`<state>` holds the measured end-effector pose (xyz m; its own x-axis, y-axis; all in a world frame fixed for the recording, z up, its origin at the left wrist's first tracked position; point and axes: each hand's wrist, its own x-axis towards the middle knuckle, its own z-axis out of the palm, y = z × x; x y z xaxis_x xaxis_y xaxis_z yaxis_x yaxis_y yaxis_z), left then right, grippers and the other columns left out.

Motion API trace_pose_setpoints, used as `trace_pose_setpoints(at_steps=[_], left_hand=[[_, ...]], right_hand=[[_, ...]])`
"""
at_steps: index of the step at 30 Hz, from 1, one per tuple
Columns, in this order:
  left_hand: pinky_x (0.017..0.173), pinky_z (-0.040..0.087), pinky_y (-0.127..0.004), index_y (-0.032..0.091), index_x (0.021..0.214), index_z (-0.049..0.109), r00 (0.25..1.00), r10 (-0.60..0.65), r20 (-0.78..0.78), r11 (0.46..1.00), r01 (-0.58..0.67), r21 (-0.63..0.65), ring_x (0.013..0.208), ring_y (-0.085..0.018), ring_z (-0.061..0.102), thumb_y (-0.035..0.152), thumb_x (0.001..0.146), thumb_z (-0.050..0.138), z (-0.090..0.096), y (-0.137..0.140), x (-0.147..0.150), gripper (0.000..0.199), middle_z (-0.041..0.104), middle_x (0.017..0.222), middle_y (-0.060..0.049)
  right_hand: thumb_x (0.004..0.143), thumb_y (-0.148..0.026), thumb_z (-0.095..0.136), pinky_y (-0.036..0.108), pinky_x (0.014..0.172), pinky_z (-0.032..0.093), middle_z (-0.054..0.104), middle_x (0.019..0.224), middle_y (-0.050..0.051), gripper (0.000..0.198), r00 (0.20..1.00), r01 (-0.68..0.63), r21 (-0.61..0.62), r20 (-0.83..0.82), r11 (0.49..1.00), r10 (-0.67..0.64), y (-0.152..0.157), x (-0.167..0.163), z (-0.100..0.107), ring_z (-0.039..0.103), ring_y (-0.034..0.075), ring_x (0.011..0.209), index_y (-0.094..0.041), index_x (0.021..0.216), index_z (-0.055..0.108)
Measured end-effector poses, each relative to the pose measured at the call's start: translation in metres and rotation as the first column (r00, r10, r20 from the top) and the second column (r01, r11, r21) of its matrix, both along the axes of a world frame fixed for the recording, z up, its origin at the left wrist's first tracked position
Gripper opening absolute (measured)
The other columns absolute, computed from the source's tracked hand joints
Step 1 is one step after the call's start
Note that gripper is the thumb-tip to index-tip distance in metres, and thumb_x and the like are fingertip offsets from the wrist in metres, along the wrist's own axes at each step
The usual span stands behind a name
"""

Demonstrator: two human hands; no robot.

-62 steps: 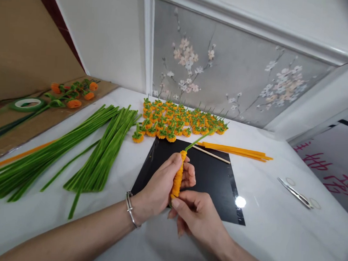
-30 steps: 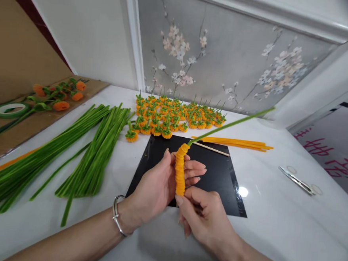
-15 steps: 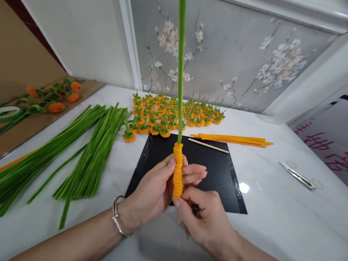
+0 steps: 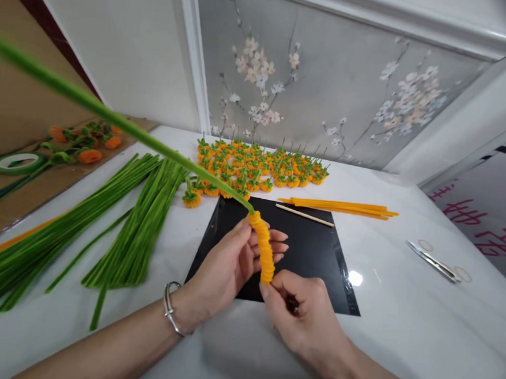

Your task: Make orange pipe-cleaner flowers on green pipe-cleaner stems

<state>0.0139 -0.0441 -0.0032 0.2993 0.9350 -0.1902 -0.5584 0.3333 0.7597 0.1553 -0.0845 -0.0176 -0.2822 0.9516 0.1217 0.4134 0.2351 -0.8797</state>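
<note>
An orange pipe cleaner coil [image 4: 263, 245] sits between my two hands, above the black mat [image 4: 309, 257]. From its upper end a long green pipe cleaner [image 4: 152, 142] runs out to the upper left. My left hand [image 4: 233, 257] holds the coil near its top, thumb against its side and the other fingers loosely curled behind it. The thumb and index finger of my right hand [image 4: 300, 308] pinch the coil's lower end. Whatever lies inside the right fist is hidden.
Two bundles of green pipe cleaners [image 4: 137, 233] lie left. Small orange flowers [image 4: 258, 167] with green tops stand at the back. Orange pipe cleaners [image 4: 342, 207], a wooden stick [image 4: 304, 214] and scissors [image 4: 436, 262] lie right. Green tape [image 4: 18, 163] rests on cardboard far left.
The green pipe cleaner has swung from upright to leaning far left. The orange coil has tilted and bent, its lower end moving right with my right hand.
</note>
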Motion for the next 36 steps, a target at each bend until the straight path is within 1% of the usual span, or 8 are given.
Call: trace_pose_setpoints(at_steps=[4,8,13,16,25,28,31,36], left_hand=[[0.084,0.052,-0.031,0.02,0.1,0.056,0.983,0.087,-0.16,0.978,-0.053,0.202,0.091,-0.018,0.067,0.032,0.092,0.052,0.0,0.003,-0.005,0.016,0.067,0.101,-0.005],[0.081,0.053,-0.03,0.018,0.093,0.059,0.965,0.116,-0.235,0.971,-0.061,0.231,0.09,-0.019,0.067,0.031,0.092,0.052,0.002,0.005,-0.007,0.015,0.068,0.095,-0.005],[0.071,0.054,-0.024,0.015,0.078,0.059,0.992,0.004,-0.123,0.997,0.005,0.073,0.076,-0.015,0.063,0.035,0.094,0.046,0.003,0.01,-0.015,0.028,0.063,0.074,-0.003],[0.066,0.052,-0.021,0.015,0.074,0.059,0.994,-0.096,-0.053,0.993,0.092,-0.068,0.074,-0.012,0.057,0.033,0.094,0.047,0.003,0.013,-0.02,0.029,0.057,0.075,-0.002],[0.066,0.057,-0.026,0.012,0.065,0.058,0.962,-0.272,0.005,0.891,0.254,-0.378,0.075,-0.012,0.058,0.029,0.094,0.045,0.009,0.01,-0.018,0.036,0.054,0.083,-0.003],[0.066,0.06,-0.03,0.011,0.07,0.06,0.962,-0.271,0.002,0.871,0.247,-0.424,0.075,-0.014,0.061,0.027,0.095,0.045,0.009,0.01,-0.016,0.033,0.056,0.082,-0.003],[0.058,0.061,-0.027,0.011,0.074,0.06,0.962,-0.273,-0.019,0.865,0.237,-0.442,0.073,-0.015,0.065,0.028,0.094,0.046,0.008,0.011,-0.017,0.03,0.058,0.078,-0.003],[0.052,0.06,-0.022,0.01,0.074,0.061,0.964,-0.265,-0.023,0.873,0.23,-0.429,0.068,-0.015,0.068,0.026,0.095,0.045,0.007,0.011,-0.017,0.031,0.059,0.071,-0.002]], right_hand=[[0.083,-0.024,0.05,0.018,0.041,0.022,0.033,0.049,-0.007,0.03,1.0,0.004,-0.01,0.024,1.0,-0.004,0.0,0.002,0.002,0.026,0.005,0.044,-0.018,0.055,0.038],[0.084,-0.023,0.049,0.018,0.041,0.023,0.036,0.049,-0.007,0.03,0.999,-0.006,0.019,0.047,1.0,0.005,0.0,0.005,0.0,0.028,0.005,0.044,-0.018,0.056,0.039],[0.087,-0.019,0.047,0.018,0.046,0.031,0.047,0.056,-0.005,0.019,0.984,-0.032,0.205,0.177,0.978,-0.005,0.012,0.02,-0.005,0.04,0.007,0.046,-0.018,0.069,0.051],[0.09,-0.017,0.045,0.018,0.053,0.038,0.057,0.067,-0.001,0.015,0.97,-0.025,0.323,0.237,0.946,-0.055,0.022,0.032,-0.009,0.052,0.009,0.055,-0.019,0.082,0.058],[0.091,-0.009,0.046,0.021,0.063,0.048,0.068,0.091,0.004,0.022,0.913,-0.072,0.609,0.359,0.79,-0.194,0.029,0.049,-0.008,0.063,0.011,0.069,-0.02,0.097,0.064],[0.091,-0.01,0.045,0.021,0.059,0.048,0.067,0.086,0.003,0.023,0.964,-0.034,0.526,0.241,0.85,-0.111,0.029,0.049,-0.004,0.059,0.009,0.061,-0.02,0.097,0.065],[0.091,-0.015,0.049,0.022,0.056,0.047,0.062,0.073,0.0,0.019,1.0,0.0,0.32,0.011,0.947,-0.003,0.028,0.047,0.0,0.057,0.009,0.056,-0.02,0.094,0.067],[0.089,-0.027,0.059,0.024,0.055,0.044,0.058,0.062,-0.002,0.013,0.903,-0.054,-0.071,-0.429,0.996,0.018,0.028,0.045,-0.005,0.054,0.01,0.055,-0.023,0.093,0.07]])
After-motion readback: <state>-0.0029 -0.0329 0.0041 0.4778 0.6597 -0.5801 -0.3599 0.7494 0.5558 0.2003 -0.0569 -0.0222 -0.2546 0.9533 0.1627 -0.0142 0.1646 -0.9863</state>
